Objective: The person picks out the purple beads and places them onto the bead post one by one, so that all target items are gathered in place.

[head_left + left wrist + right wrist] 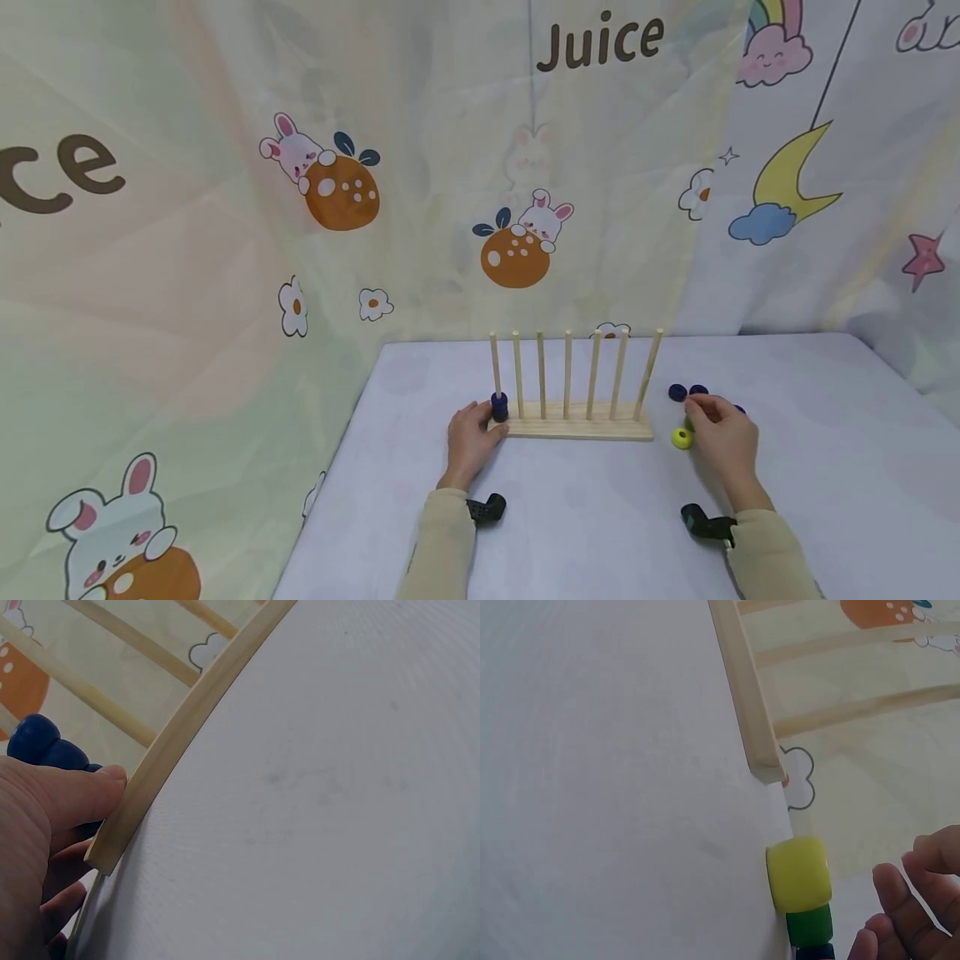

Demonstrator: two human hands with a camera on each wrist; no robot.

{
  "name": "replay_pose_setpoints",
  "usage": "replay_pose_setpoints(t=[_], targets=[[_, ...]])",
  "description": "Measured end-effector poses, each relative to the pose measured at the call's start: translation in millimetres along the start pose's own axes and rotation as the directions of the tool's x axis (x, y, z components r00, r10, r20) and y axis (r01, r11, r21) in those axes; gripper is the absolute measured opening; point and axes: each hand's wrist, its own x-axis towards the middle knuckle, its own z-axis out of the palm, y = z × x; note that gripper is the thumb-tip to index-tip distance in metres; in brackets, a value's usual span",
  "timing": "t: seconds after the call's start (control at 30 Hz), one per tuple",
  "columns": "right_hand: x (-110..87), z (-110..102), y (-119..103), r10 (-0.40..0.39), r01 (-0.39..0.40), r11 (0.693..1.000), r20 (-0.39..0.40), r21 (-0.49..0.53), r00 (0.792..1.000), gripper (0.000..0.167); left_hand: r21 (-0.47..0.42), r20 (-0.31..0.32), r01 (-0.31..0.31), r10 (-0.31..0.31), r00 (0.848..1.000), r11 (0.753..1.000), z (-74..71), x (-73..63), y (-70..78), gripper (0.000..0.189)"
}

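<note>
A pale wooden peg stand [577, 427] with several upright pegs rests on the white table. Dark blue beads [499, 407] are stacked on its leftmost peg. My left hand [470, 442] grips the left end of the stand, thumb over the front edge of its base [180, 739] and fingers behind, close beside those beads. To the right of the stand, my right hand [723, 437] hovers among loose beads with its fingers loosely bent; no bead shows between its fingertips [889, 881]. A yellow bead [682, 438] lies just left of it, with a green bead [810, 925] partly hidden behind.
Loose dark blue beads [677, 392] lie beyond the right hand, another [740, 409] peeking out at its right side. A patterned cloth [420, 250] hangs behind the table [585, 517]. Black wrist devices [487, 509] sit at both sleeve cuffs.
</note>
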Motion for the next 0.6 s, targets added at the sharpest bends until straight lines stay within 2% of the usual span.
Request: replay_pose_setpoints(t=[0.17, 0.43, 0.6], targets=[[1.9, -6.3, 4.7, 0.021, -0.021, 1.0, -0.031, -0.02, 0.999, 0.026, -0.003, -0.007, -0.01, 0.01, 1.0, 1.0, 0.1, -0.6, -0.1, 0.046], [5.0, -12.0, 12.2, -0.013, 0.012, 0.995, -0.01, -0.098, 1.0, 0.026, -0.027, -0.003, 0.0, 0.0, 1.0, 1.0, -1.5, -0.7, 1.4, 0.047], [6.9, -15.8, 15.7, 0.041, -0.04, 0.995, 0.004, -0.097, 0.999, 0.029, -0.029, 0.001, -0.009, 0.009, 1.0, 1.0, -0.1, -0.6, 1.5, 0.046]])
